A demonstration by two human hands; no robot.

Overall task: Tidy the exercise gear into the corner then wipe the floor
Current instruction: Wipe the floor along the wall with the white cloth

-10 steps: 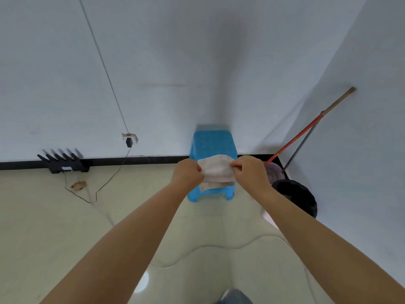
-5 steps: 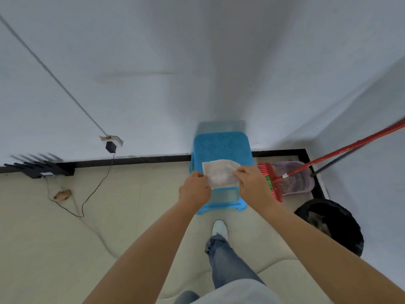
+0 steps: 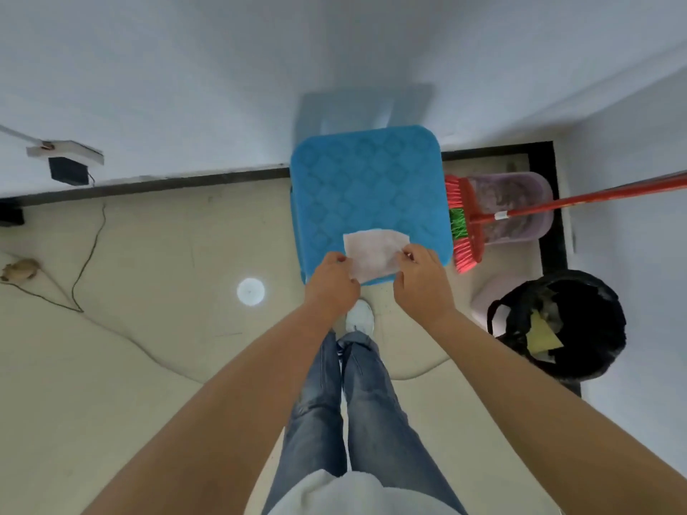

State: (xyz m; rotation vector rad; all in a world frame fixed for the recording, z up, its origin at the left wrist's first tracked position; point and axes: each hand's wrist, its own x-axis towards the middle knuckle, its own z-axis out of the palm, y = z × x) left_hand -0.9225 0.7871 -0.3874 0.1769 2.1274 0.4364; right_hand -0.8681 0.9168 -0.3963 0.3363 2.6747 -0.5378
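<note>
Floor (image 3: 156, 351): the view now looks almost straight down on the pale floor, where a second ago it took in mostly wall; the person has stepped up to the corner, and their jeans and one white shoe (image 3: 360, 314) show below the hands.
Blue stool (image 3: 368, 195): it fills far more of the view than a second ago and stands against the wall, directly in front of the person.
Bin (image 3: 565, 328): black-lined, with scraps inside, right of the stool by the side wall; only partly seen earlier, now fully in view.
Broom (image 3: 464, 224): red handle leaning out to the right, its head just beside the stool's right edge, over a translucent dustpan (image 3: 520, 206).
Cloth (image 3: 373, 254): the pale wiping cloth is stretched between both hands above the stool's near edge; whether it touches the seat cannot be told. A second ago it was held up at wall height.
Left hand (image 3: 332, 282): fingers curled, pinching the cloth's left edge.
Right hand (image 3: 422, 280): thumb and fingers pinching the right edge; the hands sit close together, joined by the cloth.
Exercise gear: none is recognisable here.
Meaning: in my judgement the tidying part is done or out of view, and the cloth is being readied or set down around the wiping step.
</note>
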